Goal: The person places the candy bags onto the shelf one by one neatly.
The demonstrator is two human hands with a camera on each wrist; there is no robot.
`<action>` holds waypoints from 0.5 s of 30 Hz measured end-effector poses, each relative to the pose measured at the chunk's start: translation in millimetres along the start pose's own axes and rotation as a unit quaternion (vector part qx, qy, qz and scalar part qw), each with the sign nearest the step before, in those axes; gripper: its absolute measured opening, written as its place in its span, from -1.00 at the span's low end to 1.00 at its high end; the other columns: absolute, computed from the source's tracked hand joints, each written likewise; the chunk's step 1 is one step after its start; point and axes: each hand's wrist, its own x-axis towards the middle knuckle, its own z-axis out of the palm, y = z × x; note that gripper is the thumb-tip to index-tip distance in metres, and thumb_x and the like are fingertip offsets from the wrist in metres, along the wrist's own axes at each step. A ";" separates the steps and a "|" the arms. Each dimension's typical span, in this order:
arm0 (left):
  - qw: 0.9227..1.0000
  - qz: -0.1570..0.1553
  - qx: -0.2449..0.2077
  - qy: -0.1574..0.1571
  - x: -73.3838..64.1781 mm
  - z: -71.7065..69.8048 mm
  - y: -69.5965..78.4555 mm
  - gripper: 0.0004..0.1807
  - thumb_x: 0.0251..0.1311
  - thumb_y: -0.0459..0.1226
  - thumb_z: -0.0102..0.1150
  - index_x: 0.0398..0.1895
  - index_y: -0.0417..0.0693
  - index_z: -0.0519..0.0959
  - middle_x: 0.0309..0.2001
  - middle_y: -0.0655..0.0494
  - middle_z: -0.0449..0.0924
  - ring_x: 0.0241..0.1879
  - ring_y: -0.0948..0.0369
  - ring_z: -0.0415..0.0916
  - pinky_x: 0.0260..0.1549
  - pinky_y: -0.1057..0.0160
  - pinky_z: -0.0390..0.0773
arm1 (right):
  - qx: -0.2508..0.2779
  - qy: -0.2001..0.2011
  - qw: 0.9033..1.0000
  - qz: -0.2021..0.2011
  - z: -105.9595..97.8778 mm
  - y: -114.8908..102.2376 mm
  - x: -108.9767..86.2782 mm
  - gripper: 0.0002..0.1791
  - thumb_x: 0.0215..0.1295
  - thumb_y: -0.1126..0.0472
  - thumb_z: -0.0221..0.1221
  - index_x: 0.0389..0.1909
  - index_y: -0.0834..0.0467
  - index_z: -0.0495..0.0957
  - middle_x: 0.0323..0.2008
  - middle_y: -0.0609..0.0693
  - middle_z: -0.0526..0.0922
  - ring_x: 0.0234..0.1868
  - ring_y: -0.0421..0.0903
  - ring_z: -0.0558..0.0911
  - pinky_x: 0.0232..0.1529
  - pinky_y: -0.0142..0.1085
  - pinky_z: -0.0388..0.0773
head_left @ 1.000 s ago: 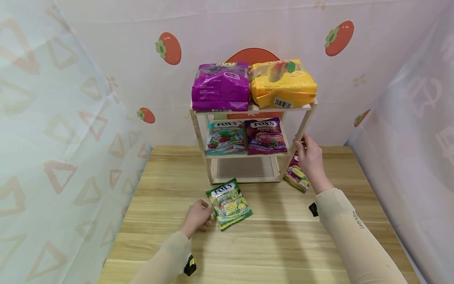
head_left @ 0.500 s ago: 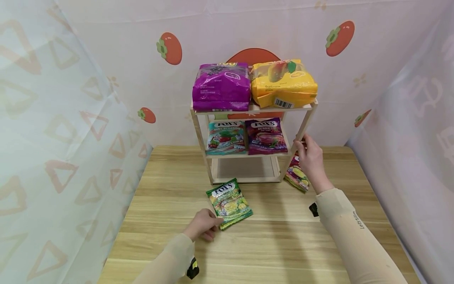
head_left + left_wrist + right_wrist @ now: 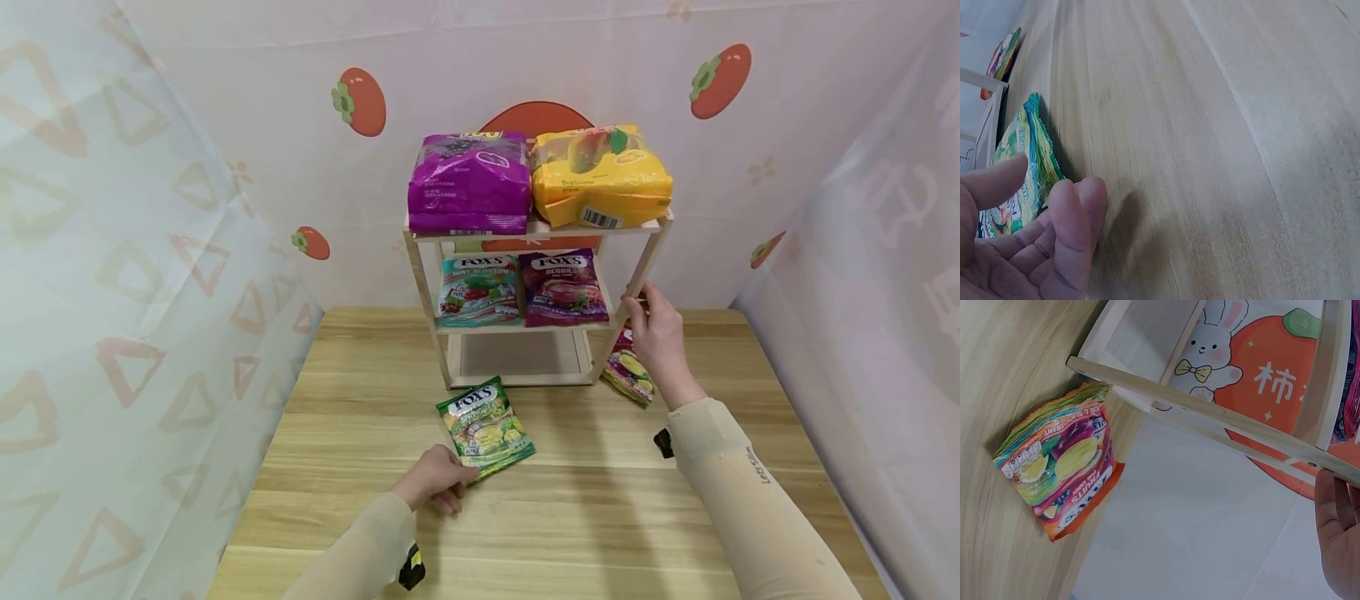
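Note:
A green Fox's candy bag [image 3: 487, 429] lies on the table in front of a small wooden shelf [image 3: 517, 380]. My left hand [image 3: 437, 477] is at its lower left corner. In the left wrist view the thumb lies over the bag, with a gap to the bent fingers at its edge. My right hand [image 3: 656, 333] grips the shelf's right front post at middle-tier height; part of this hand is out of the right wrist view. A teal Fox's bag [image 3: 480, 292] and a purple Fox's berries bag [image 3: 564, 287] lean on the middle tier.
A large purple bag [image 3: 469, 183] and a yellow bag [image 3: 602, 177] sit on the top tier. On the table [image 3: 360, 358] right of the shelf lies a red Fox's fruits bag [image 3: 1066, 459], partly behind the right hand. Printed cloth walls [image 3: 225, 125] enclose the table.
My left hand has moved slightly right and down along the green bag's left side to its lower corner. The right hand and the shelf have stayed in place.

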 end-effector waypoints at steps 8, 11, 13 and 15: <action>0.999 0.013 0.032 -0.008 0.4 3.5 0.6 -0.66 0.36 -0.23 0.30 -0.46 -0.38 0.64 -0.51 -0.19 0.69 -0.74 0.25 0.52 -0.74 0.31 0.61 | 0.003 0.004 1.000 0.001 0.7 -0.4 -0.6 -0.68 0.62 0.21 -0.01 0.08 0.42 0.46 -0.11 0.38 0.60 -0.12 0.30 0.65 -0.21 0.14 0.64; 0.999 0.015 0.036 -0.010 0.7 3.9 -0.3 -0.67 0.38 -0.24 0.28 -0.46 -0.35 0.64 -0.54 -0.14 0.68 -0.74 0.26 0.51 -0.75 0.35 0.57 | 0.000 0.005 1.000 0.002 0.9 -0.6 -0.6 -0.68 0.62 0.21 -0.01 0.08 0.42 0.46 -0.11 0.38 0.60 -0.12 0.29 0.66 -0.21 0.14 0.64; 0.999 0.017 0.038 -0.011 0.9 4.2 -0.7 -0.67 0.40 -0.24 0.26 -0.47 -0.34 0.63 -0.56 -0.11 0.67 -0.73 0.26 0.52 -0.76 0.34 0.57 | -0.001 0.005 1.000 0.003 0.9 -0.9 -0.4 -0.68 0.62 0.21 -0.02 0.08 0.42 0.46 -0.11 0.38 0.60 -0.12 0.29 0.66 -0.22 0.14 0.64; 0.999 0.019 0.037 -0.012 0.9 4.4 -0.8 -0.68 0.41 -0.25 0.24 -0.47 -0.32 0.62 -0.56 -0.09 0.66 -0.72 0.25 0.54 -0.75 0.33 0.58 | -0.001 0.004 1.000 0.004 0.5 -1.3 -0.2 -0.68 0.62 0.20 -0.02 0.08 0.42 0.46 -0.11 0.38 0.61 -0.12 0.30 0.66 -0.20 0.14 0.65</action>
